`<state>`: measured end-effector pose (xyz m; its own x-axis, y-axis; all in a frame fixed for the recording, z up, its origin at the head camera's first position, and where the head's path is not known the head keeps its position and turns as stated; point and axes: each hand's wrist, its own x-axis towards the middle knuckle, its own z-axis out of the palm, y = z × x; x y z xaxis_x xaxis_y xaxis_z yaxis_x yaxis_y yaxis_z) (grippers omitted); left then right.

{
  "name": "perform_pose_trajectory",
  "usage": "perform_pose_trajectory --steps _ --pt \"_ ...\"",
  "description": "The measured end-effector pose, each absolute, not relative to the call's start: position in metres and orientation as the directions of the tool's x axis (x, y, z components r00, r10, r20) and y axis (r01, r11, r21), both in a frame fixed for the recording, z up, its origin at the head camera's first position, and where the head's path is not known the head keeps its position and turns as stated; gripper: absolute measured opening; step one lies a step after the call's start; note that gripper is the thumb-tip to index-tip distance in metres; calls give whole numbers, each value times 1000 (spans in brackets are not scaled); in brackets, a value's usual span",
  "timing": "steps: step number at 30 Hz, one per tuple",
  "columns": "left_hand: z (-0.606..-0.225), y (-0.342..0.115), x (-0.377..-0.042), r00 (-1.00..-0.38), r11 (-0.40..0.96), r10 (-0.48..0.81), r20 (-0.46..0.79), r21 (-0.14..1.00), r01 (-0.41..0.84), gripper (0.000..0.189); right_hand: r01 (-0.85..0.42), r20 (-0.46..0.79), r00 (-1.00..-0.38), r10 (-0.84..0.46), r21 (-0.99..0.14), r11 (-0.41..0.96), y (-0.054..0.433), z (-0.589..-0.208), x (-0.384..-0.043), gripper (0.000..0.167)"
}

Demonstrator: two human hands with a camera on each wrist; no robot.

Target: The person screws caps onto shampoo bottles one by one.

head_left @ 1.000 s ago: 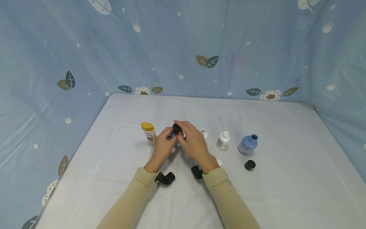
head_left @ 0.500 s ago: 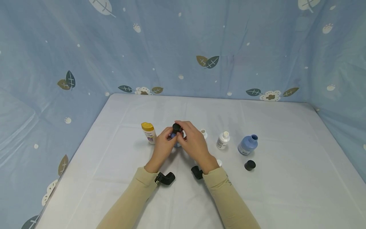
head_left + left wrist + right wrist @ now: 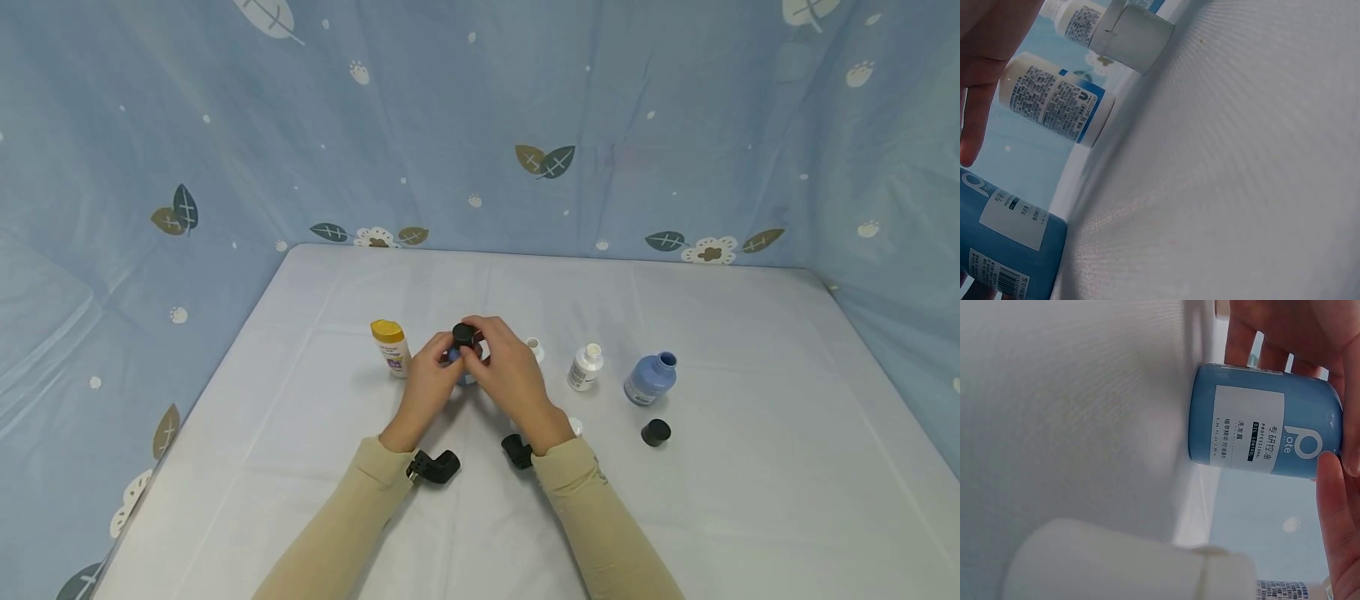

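A blue shampoo bottle (image 3: 1254,419) with a white label stands upright on the table between both hands. My left hand (image 3: 426,379) holds it from the left, fingers around its upper part. On its neck sits a black cap (image 3: 463,335), pinched between the thumb and fingers of my right hand (image 3: 513,379). Most of the bottle is hidden by the hands in the head view. A white bottle with a yellow cap (image 3: 392,350) stands just left of the left hand.
Right of the hands stand a white bottle (image 3: 534,350) partly hidden, another open white bottle (image 3: 584,368) and an open blue bottle (image 3: 649,380). A loose black cap (image 3: 656,432) lies nearer. Beside the right wrist shows a white object (image 3: 575,426). A blue curtain (image 3: 450,108) hangs behind.
My right thumb and fingers have shifted slightly on the black cap. The left hand and the bottle stay in place.
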<state>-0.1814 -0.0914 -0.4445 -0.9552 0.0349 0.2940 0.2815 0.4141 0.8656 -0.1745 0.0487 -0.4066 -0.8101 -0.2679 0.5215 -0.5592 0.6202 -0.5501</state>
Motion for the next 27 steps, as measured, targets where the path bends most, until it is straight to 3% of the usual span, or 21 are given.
perform_pose_trajectory --steps 27 --pt "-445 -93 -182 -966 413 40 256 876 249 23 -496 462 -853 -244 -571 654 48 -405 -173 38"
